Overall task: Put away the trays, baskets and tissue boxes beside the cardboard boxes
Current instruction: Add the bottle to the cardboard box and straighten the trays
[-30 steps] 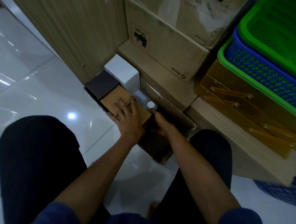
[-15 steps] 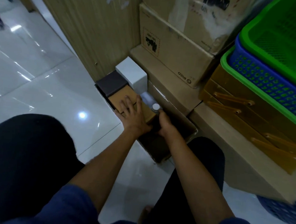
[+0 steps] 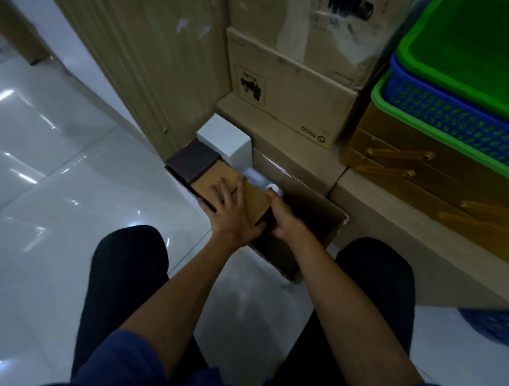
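Left hand [image 3: 231, 216] flat, fingers spread, on tan rectangular cardboard tissue box [image 3: 215, 182], right hand [image 3: 287, 221] curled round its near right end, box lying inside open brown cardboard carton [image 3: 320, 214] on the floor, dark brown box [image 3: 191, 161] and white box [image 3: 223, 138] just beyond, stacked cardboard boxes [image 3: 287, 100] behind, green and blue plastic baskets [image 3: 458, 100] on amber trays [image 3: 396, 159] further right.

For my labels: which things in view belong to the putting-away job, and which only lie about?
Job: left hand, right hand, tan box, white box, dark box, open carton, stacked baskets, amber trays, cardboard boxes.
Lying about: capped bottle, wood panel.
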